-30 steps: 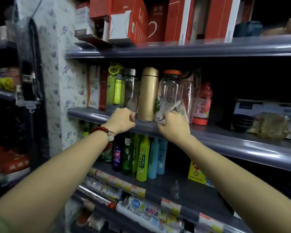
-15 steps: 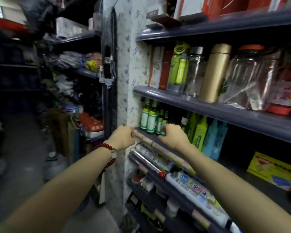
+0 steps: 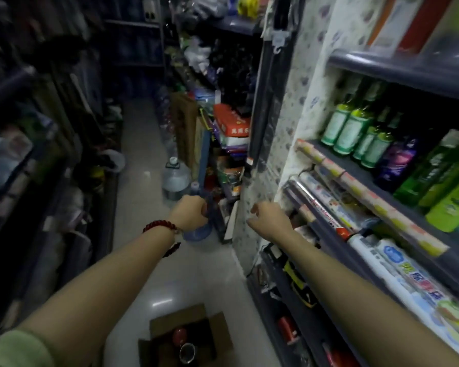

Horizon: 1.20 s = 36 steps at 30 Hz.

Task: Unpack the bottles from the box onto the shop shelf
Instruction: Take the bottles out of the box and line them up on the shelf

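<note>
Both empty, loosely curled hands, left hand (image 3: 190,211) and right hand (image 3: 270,218), have left the grey shop shelf (image 3: 408,67), swinging down toward the open brown cardboard box (image 3: 217,325) on the floor, where remaining bottles (image 3: 187,352) wait.

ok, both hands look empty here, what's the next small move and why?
Probably lower a hand toward the open box on the floor. Left hand and right hand are loosely curled in mid-air and hold nothing, while a red-capped bottle and a silver-topped one sit in the box below.
</note>
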Each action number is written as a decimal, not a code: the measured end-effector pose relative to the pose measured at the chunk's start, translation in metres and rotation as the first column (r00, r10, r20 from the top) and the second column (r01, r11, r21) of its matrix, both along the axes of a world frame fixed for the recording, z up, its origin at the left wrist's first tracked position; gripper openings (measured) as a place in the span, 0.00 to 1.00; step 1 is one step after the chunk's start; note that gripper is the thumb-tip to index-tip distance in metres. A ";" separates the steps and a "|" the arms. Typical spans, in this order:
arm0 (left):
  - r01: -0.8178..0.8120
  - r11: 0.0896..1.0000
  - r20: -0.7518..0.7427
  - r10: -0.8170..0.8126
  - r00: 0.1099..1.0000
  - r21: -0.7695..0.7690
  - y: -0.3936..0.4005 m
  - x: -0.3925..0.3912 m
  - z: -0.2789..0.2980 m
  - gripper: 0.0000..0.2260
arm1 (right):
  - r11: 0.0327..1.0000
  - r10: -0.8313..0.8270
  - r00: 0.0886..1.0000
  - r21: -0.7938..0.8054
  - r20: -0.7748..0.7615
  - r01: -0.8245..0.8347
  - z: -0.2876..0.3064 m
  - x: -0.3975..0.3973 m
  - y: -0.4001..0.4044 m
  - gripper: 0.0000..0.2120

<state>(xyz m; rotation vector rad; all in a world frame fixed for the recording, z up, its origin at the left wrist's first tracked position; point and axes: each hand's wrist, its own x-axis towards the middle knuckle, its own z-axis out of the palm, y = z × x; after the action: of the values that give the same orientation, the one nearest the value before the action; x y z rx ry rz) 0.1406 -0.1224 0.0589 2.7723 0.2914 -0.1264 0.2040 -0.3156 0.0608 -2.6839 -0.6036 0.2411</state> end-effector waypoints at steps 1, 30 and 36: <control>-0.037 0.999 -0.020 0.036 0.999 -0.017 0.004 -0.006 -0.014 0.06 | 1.000 0.031 0.999 -0.004 -0.023 -0.031 -0.015 0.000 0.007 0.14; -0.348 0.925 -0.239 0.307 0.921 -0.152 0.062 -0.110 -0.591 0.14 | 0.960 0.237 0.926 -0.077 -0.294 -0.270 -0.614 -0.066 0.078 0.12; -0.308 0.940 -0.126 0.291 0.948 -0.149 0.073 -0.097 -0.695 0.17 | 0.950 0.300 0.925 -0.014 -0.234 -0.311 -0.717 -0.074 0.083 0.16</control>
<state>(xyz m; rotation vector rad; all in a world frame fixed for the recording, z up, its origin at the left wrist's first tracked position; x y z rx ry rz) 0.0440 -0.0493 -0.6362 2.5238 0.6932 -0.2056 0.1297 -0.2324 -0.6560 -2.5468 -0.9512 0.6504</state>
